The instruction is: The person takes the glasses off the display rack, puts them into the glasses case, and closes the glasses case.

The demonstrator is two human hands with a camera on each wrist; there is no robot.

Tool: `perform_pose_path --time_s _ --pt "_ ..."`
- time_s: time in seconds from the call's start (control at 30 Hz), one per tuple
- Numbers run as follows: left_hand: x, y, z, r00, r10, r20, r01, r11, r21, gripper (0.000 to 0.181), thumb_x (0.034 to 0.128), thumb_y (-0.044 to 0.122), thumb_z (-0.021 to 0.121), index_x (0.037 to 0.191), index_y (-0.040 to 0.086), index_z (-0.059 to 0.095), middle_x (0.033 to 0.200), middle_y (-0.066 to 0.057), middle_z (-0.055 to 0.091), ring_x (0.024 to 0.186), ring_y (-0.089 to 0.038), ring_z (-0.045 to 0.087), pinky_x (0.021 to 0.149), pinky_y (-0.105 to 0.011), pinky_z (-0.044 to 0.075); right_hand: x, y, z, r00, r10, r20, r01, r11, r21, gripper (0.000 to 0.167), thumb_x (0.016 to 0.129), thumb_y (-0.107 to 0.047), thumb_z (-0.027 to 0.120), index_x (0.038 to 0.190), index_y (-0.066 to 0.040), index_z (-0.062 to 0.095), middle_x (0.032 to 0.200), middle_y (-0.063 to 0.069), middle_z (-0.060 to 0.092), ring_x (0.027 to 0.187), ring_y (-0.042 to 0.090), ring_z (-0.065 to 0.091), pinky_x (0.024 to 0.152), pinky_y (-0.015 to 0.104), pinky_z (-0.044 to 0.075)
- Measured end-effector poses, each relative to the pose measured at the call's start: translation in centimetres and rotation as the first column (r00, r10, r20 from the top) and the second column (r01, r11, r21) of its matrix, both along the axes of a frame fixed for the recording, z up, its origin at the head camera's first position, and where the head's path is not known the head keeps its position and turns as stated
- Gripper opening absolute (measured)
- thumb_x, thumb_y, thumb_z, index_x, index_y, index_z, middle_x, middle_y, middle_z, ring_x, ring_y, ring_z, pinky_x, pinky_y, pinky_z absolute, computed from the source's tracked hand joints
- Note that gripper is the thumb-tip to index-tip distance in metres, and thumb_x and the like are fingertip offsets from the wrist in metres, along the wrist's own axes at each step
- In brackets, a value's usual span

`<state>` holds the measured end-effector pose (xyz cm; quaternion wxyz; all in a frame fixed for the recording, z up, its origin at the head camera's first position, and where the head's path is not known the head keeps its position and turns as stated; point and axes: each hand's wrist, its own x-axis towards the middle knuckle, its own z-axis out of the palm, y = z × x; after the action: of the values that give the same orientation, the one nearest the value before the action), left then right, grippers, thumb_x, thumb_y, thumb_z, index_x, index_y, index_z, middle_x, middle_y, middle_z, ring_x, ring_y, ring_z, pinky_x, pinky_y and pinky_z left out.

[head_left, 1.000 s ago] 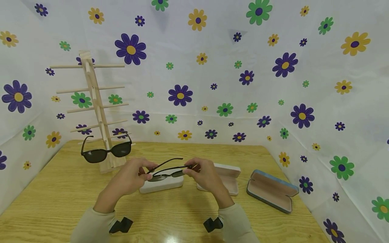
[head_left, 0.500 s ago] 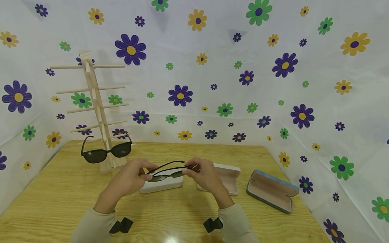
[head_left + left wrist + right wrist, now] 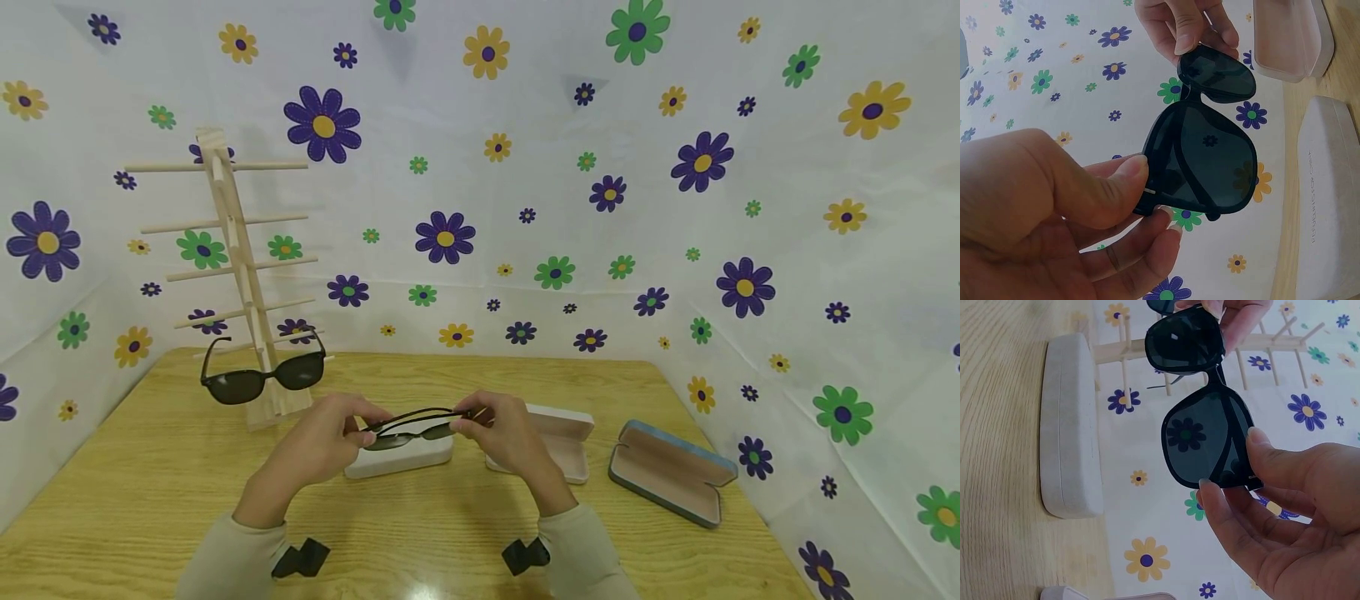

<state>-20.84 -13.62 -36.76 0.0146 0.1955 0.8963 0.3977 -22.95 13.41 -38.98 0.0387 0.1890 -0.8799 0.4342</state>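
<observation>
A pair of black sunglasses (image 3: 408, 437) hangs in the air between both hands, its temples folded behind the dark lenses. My left hand (image 3: 330, 433) pinches one end of the frame between thumb and fingers. At the other end, my right hand (image 3: 504, 427) pinches the corner near the hinge. In the left wrist view the near lens (image 3: 1213, 156) shows a temple lying across behind it. Below and behind the sunglasses a closed white glasses case (image 3: 408, 462) rests on the table, partly covered by them and by the left hand.
An open white case (image 3: 562, 446) with a pink lining stands behind the right hand. Farther right lies an open blue-grey case (image 3: 667, 475). At the left, a wooden display rack (image 3: 243, 267) bears another pair of black sunglasses (image 3: 262, 379) on its lowest rung.
The upper temple has swung down toward the lenses, so both temples now lie close together. Both hands stay in nearly the same place.
</observation>
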Motion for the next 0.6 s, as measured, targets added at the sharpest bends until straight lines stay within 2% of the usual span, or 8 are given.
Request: perform_pose_path --time_s 0.3,0.6 --pt "0.07 0.08 0.08 1.0 -0.005 -0.007 0.005 1.0 -0.003 0.031 0.0914 -0.009 0.066 0.117 0.005 0.078 0.105 -0.011 0.074 0.062 -0.014 0.049 0.053 -0.025 0.038 -0.03 -0.03 -0.02 1.0 -0.007 0.012 0.007 1.0 0.008 0.014 0.095 -0.017 0.075 0.106 -0.008 0.077 0.099 0.008 0.076 0.08 0.014 0.067 0.063 0.02 0.053" --pt "0.1 0.17 0.06 1.0 0.014 0.0 -0.014 1.0 -0.012 0.032 0.0913 -0.008 0.067 0.116 0.008 0.079 0.105 -0.009 0.074 0.062 -0.014 0.048 0.054 -0.025 0.038 -0.24 -0.03 -0.2 1.0 -0.001 0.031 0.001 1.0 0.0 0.014 0.096 -0.019 0.074 0.106 -0.009 0.077 0.097 0.007 0.075 0.078 0.013 0.066 0.063 0.022 0.053"
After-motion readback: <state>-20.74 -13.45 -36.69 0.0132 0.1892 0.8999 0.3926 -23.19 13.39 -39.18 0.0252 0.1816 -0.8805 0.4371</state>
